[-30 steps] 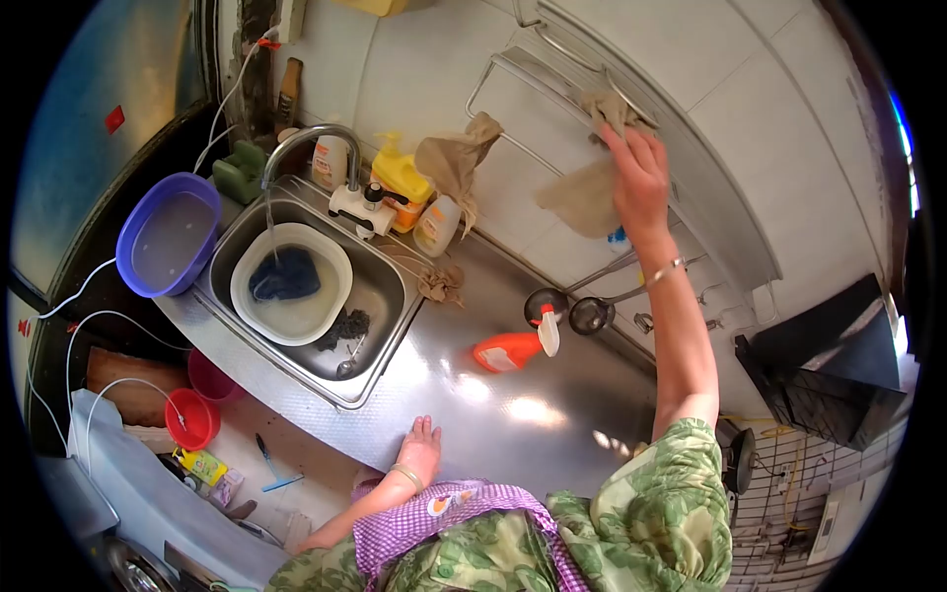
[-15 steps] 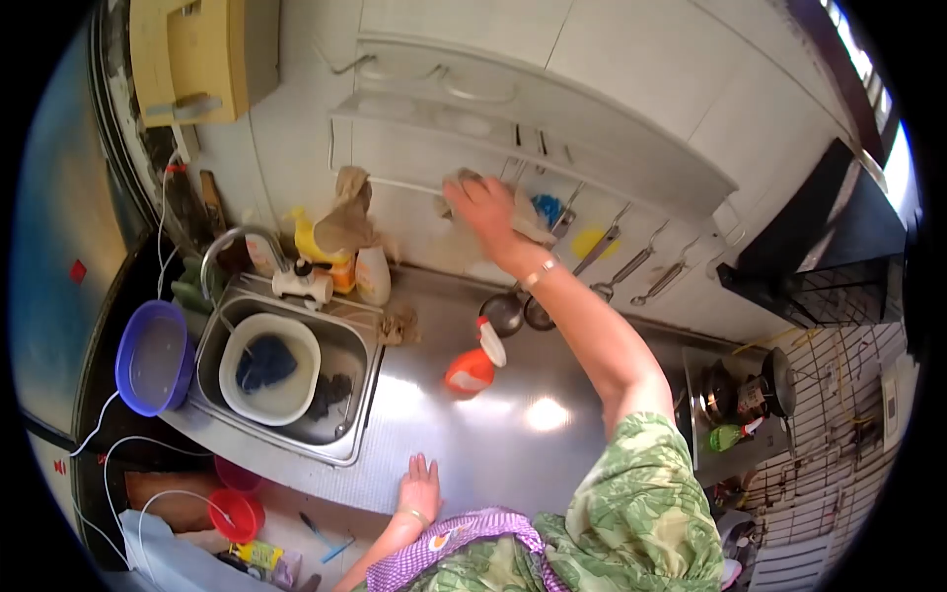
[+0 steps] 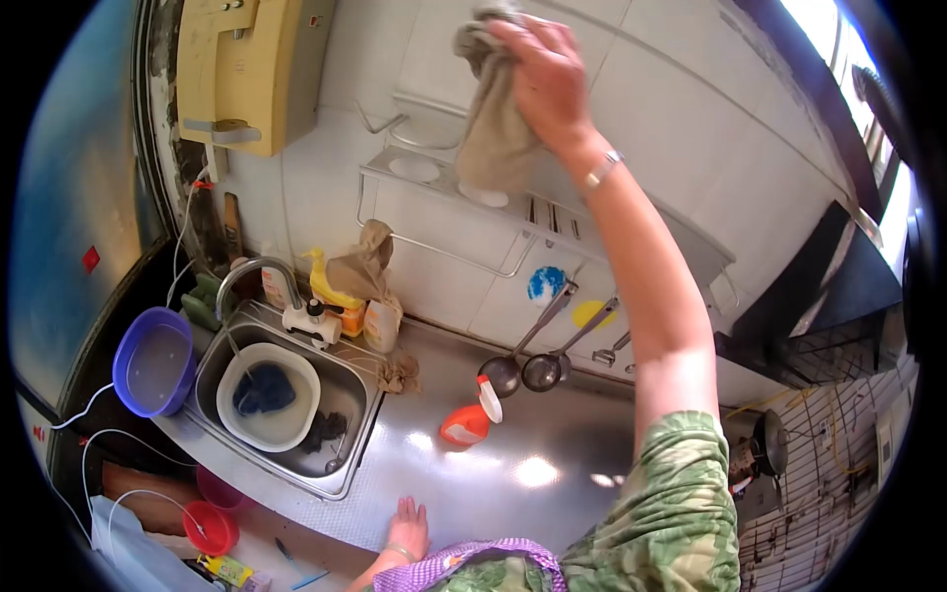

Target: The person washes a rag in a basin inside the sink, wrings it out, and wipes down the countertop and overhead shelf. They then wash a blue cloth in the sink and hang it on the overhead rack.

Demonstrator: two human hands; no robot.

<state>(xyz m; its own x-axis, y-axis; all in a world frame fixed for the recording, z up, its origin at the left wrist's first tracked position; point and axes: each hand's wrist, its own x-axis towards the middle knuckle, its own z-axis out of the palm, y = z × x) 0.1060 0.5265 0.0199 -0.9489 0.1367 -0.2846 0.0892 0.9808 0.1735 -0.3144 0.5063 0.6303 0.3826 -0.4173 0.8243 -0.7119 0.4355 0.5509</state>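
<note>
My right hand (image 3: 549, 84) is raised high in front of the tiled wall, fingers closed on a greyish-brown cloth (image 3: 501, 118) that hangs down from it. The cloth hangs in front of the metal wall rack (image 3: 631, 225), covering part of it; whether it touches the rack I cannot tell. Flat on the front edge of the steel counter (image 3: 434, 493) rests my left hand (image 3: 407, 525), fingers stretched out and holding nothing. An orange spray bottle (image 3: 466, 425) with a white and red head stands on the counter between my hands. Two ladles (image 3: 545, 370) hang below the rack.
At left, a sink (image 3: 340, 474) holds a white basin (image 3: 308, 409) with water and a dark blue cloth. A purple basin (image 3: 126, 365) stands beside it. Bottles (image 3: 383, 326) and a draped cloth (image 3: 365, 259) are behind the tap (image 3: 258, 264). A range hood (image 3: 819, 286) is at right.
My right hand has moved up with the cloth, from below the rack to above it. The view has tilted upward. My left hand stays on the counter edge.
</note>
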